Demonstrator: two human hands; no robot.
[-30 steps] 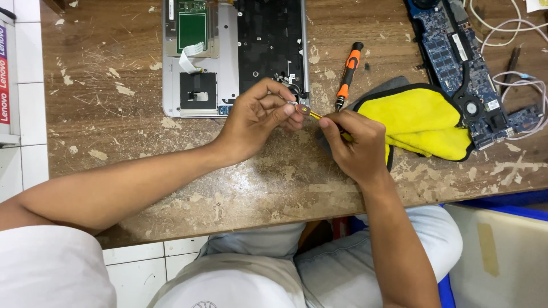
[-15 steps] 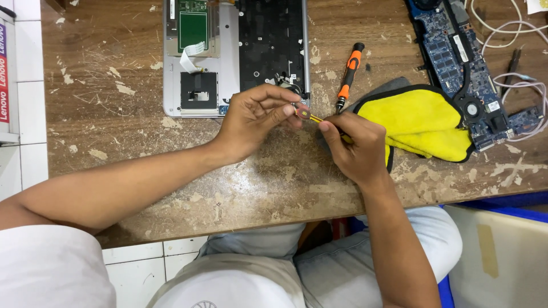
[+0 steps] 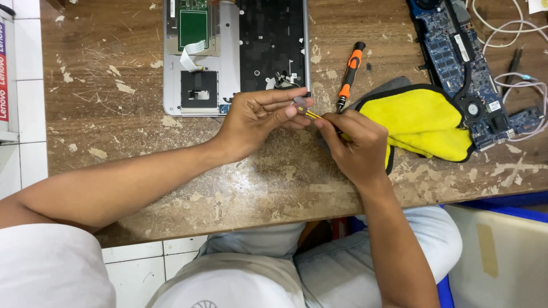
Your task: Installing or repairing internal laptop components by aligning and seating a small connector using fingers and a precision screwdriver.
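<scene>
Left hand (image 3: 257,117) pinches a small part (image 3: 300,103) steady while right hand (image 3: 354,145) grips a yellow tool (image 3: 313,114) against it, mid-surface (image 3: 114,125).

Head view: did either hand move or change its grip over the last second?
Barely. The left hand still pinches a small grey part, and the right hand still holds the yellow tool against it. The orange screwdriver, yellow cloth and laptop shell stayed put.
</scene>
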